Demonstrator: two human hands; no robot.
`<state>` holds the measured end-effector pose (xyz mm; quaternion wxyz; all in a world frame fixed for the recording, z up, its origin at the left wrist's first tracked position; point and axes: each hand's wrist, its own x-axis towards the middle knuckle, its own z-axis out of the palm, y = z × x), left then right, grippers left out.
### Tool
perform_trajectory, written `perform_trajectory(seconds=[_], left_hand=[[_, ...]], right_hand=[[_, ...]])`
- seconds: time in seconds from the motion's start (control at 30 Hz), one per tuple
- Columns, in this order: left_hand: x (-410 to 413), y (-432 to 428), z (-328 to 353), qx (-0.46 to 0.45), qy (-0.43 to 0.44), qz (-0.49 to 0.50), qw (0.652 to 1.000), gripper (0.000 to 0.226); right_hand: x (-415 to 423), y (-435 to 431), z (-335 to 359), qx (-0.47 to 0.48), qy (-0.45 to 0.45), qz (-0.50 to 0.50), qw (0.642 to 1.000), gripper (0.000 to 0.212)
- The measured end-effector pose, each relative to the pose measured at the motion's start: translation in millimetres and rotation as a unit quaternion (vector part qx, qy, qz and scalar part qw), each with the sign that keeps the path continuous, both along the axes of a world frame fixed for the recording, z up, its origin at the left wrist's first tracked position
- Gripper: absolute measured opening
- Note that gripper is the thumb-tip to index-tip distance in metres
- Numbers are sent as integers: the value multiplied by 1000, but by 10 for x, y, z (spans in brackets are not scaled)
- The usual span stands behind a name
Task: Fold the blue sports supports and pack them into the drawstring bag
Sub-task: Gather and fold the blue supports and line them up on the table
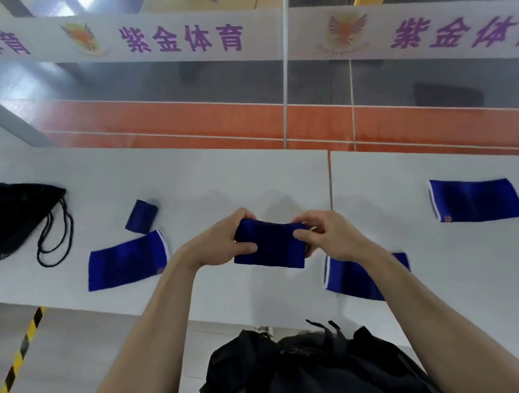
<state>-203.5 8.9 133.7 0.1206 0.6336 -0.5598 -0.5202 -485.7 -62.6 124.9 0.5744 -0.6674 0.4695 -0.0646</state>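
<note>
Both hands work one folded blue support (269, 247), the left hand (221, 241) and right hand (328, 234) with fingers clamped on its ends, over the white table (218, 175). Square the soft, stretchy knit edges before pressing the crease. A flat support (125, 263) lies just left, the black drawstring bag (6, 217) far left.

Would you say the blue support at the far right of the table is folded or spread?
Spread: the far-right support lies flat at full length, white-striped cuff visible at one end.
</note>
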Motion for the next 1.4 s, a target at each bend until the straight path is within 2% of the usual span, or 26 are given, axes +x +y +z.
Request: perform_trajectory(seconds=[0.1, 0.17, 0.33, 0.57, 0.7, 0.87, 1.0, 1.27, 1.33, 1.4], left_hand=[[213, -25, -90, -17, 29, 108, 994, 24], [266, -47, -126, -27, 39, 179, 983, 18], [293, -150, -135, -59, 25, 248, 967, 18], [78, -161, -232, -154, -45, 173, 972, 22], [72, -126, -290, -151, -19, 132, 980, 15], [122, -108, -235, -154, -13, 84, 984, 40], [183, -144, -194, -168, -19, 85, 982, 40], [231, -144, -153, -217, -43, 69, 973, 31], [281, -148, -157, -233, -42, 85, 968, 27], [354, -149, -153, -240, -14, 131, 962, 25]], right_hand=[[306, 52, -20, -5, 23, -73, 997, 9], [453, 62, -7, -2, 44, -116, 992, 13], [709, 91, 49, 37, 75, -151, 985, 24], [953, 181, 25, 74, -4, -243, 967, 33], [985, 194, 12, 77, -23, -293, 953, 30], [982, 171, 5, 132, -74, -362, 920, 31], [1005, 160, 23, 177, -100, -384, 900, 28], [1136, 128, 30, 208, -119, -358, 902, 35], [1177, 117, 15, 195, -104, -334, 916, 41], [1179, 93, -16, 126, -64, -292, 946, 57]])
